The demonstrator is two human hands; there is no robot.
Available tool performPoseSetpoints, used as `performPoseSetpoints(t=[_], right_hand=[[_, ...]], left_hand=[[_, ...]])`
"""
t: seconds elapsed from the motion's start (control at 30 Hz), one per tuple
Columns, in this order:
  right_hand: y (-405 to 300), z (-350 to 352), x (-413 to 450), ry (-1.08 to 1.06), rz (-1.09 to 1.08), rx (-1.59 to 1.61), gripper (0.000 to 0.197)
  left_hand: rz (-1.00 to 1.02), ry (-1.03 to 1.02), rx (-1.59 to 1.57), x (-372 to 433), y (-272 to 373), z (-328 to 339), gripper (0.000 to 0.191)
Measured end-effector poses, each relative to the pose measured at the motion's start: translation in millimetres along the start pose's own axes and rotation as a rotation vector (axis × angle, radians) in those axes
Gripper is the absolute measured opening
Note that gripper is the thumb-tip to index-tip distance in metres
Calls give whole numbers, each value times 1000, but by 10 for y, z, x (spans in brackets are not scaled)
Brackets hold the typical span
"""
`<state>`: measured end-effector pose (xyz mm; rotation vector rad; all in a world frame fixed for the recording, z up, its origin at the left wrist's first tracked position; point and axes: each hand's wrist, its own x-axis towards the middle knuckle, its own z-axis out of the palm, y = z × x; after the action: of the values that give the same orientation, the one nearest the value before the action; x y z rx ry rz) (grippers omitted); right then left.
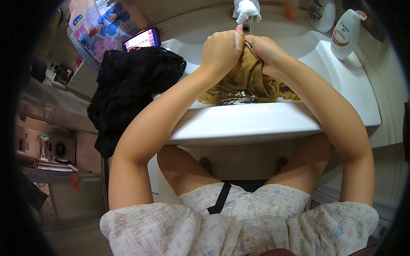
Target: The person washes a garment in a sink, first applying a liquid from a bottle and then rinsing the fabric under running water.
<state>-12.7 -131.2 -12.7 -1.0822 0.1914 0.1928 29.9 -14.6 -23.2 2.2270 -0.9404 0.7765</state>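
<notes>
A wet mustard-brown cloth (245,68) is bunched up between my two hands, over a white washbasin (243,120). My left hand (222,49) grips its upper end, with white lather on the thumb. Close beside it, my right hand (267,52) is closed on the same cloth. The lower folds spread out in the basin, where shiny water (238,98) shows near the front rim. Just beyond my hands stands the tap (248,27), with a white textured cloth (246,11) draped over it. My fingertips are partly hidden.
A black lace-edged garment (128,83) hangs over the basin's left side. Behind it are a lit phone (142,40) and a floral-printed pack (105,27). On the right stand a white Dove bottle (344,35), another white bottle (322,16) and an orange container (291,9).
</notes>
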Motion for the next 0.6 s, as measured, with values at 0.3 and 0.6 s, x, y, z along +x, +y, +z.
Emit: performPoseSetpoints(t=[0.3, 0.6], right_hand=[[-17, 32, -48, -8, 55, 64, 19], [-298, -103, -113, 162, -142, -182, 25]], left_hand=[[-38, -7, -196, -8, 9, -52, 49], [-655, -623, -449, 1, -279, -169, 60]])
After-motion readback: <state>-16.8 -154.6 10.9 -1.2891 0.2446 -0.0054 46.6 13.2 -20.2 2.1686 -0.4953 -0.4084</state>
